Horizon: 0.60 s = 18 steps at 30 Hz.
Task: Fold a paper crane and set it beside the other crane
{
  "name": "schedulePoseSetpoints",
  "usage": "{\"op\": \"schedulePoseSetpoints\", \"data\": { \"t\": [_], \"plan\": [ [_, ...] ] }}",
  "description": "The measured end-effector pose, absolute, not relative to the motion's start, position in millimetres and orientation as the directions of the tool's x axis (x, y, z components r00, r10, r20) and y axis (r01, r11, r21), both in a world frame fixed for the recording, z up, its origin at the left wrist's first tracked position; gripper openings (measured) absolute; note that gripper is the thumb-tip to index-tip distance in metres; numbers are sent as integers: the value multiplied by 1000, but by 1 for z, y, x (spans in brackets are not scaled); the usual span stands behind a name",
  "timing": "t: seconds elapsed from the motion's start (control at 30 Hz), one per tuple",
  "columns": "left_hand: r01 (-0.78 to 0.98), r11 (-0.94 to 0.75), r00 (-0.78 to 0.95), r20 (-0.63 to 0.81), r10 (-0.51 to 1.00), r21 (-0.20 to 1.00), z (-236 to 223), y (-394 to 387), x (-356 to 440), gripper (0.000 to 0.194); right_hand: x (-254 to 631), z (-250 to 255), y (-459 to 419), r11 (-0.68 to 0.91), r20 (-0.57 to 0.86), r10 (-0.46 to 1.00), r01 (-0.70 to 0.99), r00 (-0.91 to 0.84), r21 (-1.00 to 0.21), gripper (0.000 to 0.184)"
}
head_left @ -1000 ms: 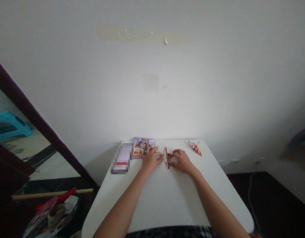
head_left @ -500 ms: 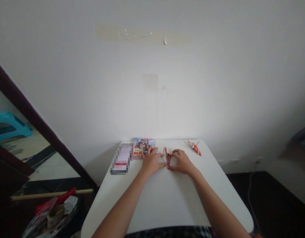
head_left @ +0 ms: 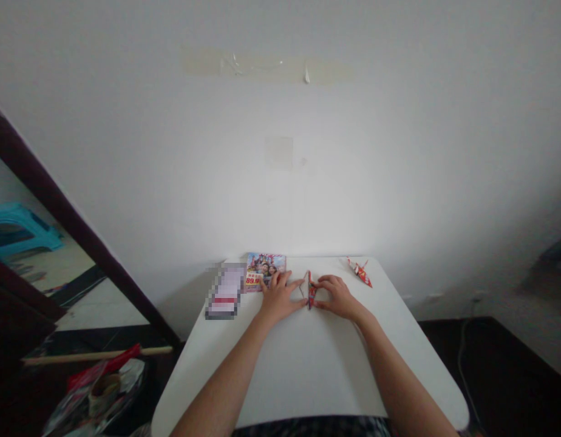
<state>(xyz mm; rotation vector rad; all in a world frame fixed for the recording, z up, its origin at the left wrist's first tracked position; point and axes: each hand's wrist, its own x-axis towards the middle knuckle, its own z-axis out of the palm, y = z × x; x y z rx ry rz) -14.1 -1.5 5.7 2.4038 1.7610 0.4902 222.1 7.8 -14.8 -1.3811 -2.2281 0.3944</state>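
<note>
A small paper point(head_left: 310, 291) sits between the two hands toward the far side of the white counter point(head_left: 308, 376), roughly midway across. It looks folded: a red patterned strip runs along its right side, and a pale pointed part, hard to tell from the counter, reaches left.

The left hand point(head_left: 278, 299) is spread, with thumb and index finger apart and their tips at the pale part; its other fingers rest over the lower right of the leaflet point(head_left: 266, 267). The right hand point(head_left: 337, 298) is half curled, its thumb and index tips set apart along the red strip. Whether it pinches the strip or only presses against it, I cannot tell.

The step in hand looks like bringing or pressing a fold along the strip, the left hand steadying the pale side while the right works the other. As I judge it, the next move calls for light fingertip pressure from both sides, with the edges kept in line so that the crease comes out straight; the paper is small and could slip or skew.

A red and white paper crane point(head_left: 362, 273) lies near the far right corner, apart from the right hand. The blurred phone point(head_left: 224, 288) lies left of the leaflet.
</note>
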Motion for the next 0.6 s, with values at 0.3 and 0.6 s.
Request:
{"op": "schedulePoseSetpoints", "data": {
  "t": [0.3, 0.6],
  "plan": [
    [908, -281, 201, 265, 943, 311, 9, 0, -12, 40, 218, -16, 11, 498, 423, 853, 719, -307, -484, 12],
    [902, -292, 214, 260, 942, 317, 9, -3, -8, 42, 217, -12, 10, 493, 394, 858, 743, -329, -453, 22]
  ]
}}
